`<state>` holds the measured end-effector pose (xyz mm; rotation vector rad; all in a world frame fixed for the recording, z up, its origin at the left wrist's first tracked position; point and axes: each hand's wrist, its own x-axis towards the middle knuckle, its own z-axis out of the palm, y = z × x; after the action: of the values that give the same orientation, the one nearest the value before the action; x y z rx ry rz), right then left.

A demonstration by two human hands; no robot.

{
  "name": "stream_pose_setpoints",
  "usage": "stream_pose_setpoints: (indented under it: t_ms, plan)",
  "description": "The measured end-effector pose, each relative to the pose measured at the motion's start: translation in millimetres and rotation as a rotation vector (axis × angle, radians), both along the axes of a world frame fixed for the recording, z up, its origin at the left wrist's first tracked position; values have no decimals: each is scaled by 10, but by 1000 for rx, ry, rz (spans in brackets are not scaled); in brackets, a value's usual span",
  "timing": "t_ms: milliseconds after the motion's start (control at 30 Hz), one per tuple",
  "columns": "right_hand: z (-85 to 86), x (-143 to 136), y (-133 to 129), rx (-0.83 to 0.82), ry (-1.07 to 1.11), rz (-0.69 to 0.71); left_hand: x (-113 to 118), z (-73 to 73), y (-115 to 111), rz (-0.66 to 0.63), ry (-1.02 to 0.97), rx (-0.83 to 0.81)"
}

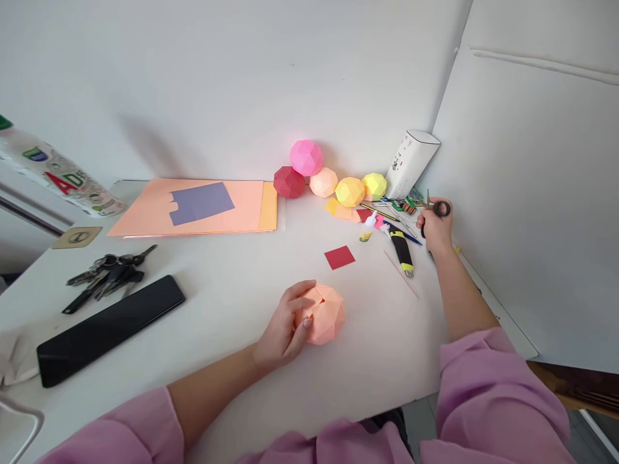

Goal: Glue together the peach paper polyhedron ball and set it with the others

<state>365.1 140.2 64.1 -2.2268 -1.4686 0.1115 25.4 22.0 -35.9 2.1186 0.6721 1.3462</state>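
Observation:
Near the front middle of the table, a faceted peach paper ball [331,314] rests under my left hand [287,325]. The fingers curl over its left side, close to a gap in the paper. Far to the right, my right hand [436,225] is closed on a pair of scissors [441,208] with dark handles, the blades pointing up and away. Close by it lie a black and yellow utility knife [401,250], a small glue bottle [368,225] and several pencils. A small red paper piece [340,257] lies beyond the ball.
Against the wall stand several faceted paper balls [306,158] and a white box [411,164]. Peach paper sheets [203,200] bear a purple cutout [200,202]. Keys [113,274], a black phone-like slab [111,328] and a spray can [58,171] occupy the left.

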Motion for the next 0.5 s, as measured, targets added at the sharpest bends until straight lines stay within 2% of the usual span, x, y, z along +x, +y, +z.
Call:
stream_pose_setpoints:
  t_ms: [33, 67, 100, 167, 300, 400, 500]
  plan:
    - [5, -74, -140, 72, 52, 40, 1, -2, 0, 0, -2, 1]
    - [8, -163, -297, 238, 226, 145, 1, -4, 1, 0, -6, 1]
    - [11, -265, -464, 353, 382, 290, 2, -4, 1, -3, -9, -1]
    - [29, -497, -795, 456, 510, 588, 2, -3, 1, -13, -13, -5]
    - [79, -951, -1223, 528, 298, 1156, -4, 7, 5, -23, -12, -14]
    - [56, -1160, -1291, 554, 165, 1297, -11, 16, 9, -20, -9, 1]
    - [-13, -1222, -1249, 553, 79, 1294, -15, 20, 9, -26, 0, 4]
